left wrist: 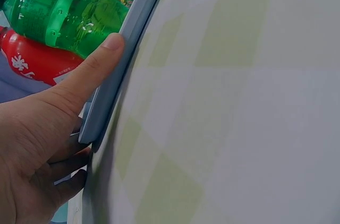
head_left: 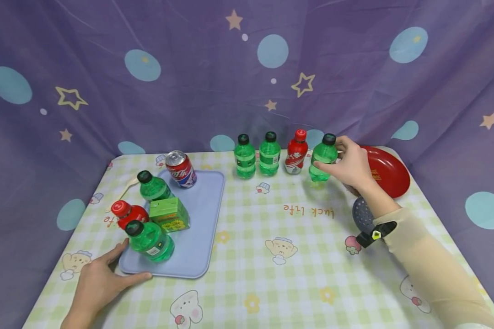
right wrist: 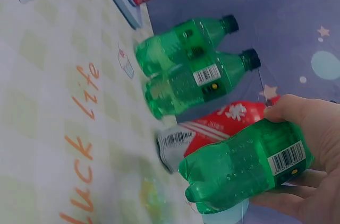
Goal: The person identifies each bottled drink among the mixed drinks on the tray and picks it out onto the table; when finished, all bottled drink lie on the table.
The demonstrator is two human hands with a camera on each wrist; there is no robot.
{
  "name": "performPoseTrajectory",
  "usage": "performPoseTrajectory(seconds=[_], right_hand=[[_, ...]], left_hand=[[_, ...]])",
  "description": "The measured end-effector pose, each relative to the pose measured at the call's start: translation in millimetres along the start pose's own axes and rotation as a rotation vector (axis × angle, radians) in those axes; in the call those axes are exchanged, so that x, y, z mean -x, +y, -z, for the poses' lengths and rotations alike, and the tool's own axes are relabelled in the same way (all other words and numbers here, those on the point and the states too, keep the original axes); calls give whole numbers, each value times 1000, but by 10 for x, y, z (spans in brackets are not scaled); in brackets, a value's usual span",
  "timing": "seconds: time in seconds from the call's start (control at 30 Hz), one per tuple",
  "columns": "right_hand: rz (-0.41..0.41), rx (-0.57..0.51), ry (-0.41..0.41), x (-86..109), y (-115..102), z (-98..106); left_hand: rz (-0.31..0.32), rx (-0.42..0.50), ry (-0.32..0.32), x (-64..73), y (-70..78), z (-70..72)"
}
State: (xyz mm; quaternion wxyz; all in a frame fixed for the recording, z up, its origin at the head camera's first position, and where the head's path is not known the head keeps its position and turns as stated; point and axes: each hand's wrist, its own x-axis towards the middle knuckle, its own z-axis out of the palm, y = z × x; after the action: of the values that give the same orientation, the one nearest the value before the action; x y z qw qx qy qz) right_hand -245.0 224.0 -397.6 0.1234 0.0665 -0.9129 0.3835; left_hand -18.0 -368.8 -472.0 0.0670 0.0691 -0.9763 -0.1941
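My right hand grips a green bottle with a black cap, thumb on one side and fingers on the other. The bottle is raised a little above the tablecloth, beside a red bottle. At the near left corner of the blue tray, my left hand rests with thumb along the front rim and fingers by the left side. On the tray stand a near green bottle, a red-capped bottle, a green drink carton, another green bottle and a soda can.
Two green bottles, one left and one right, stand along the back by the purple curtain. At the right lie a red plate and a grey perforated ladle. A pale utensil lies left of the tray.
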Motion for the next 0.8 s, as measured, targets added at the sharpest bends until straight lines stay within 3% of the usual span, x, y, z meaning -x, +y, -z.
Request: performPoseTrajectory(seconds=[0.33,0.8], right_hand=[[-51,52,9,-173,74,24],[-100,62,-11,-370,212,-90]], left_hand=[[10,-1,-16,3,1,4],[-2,1,2,3,14,8]])
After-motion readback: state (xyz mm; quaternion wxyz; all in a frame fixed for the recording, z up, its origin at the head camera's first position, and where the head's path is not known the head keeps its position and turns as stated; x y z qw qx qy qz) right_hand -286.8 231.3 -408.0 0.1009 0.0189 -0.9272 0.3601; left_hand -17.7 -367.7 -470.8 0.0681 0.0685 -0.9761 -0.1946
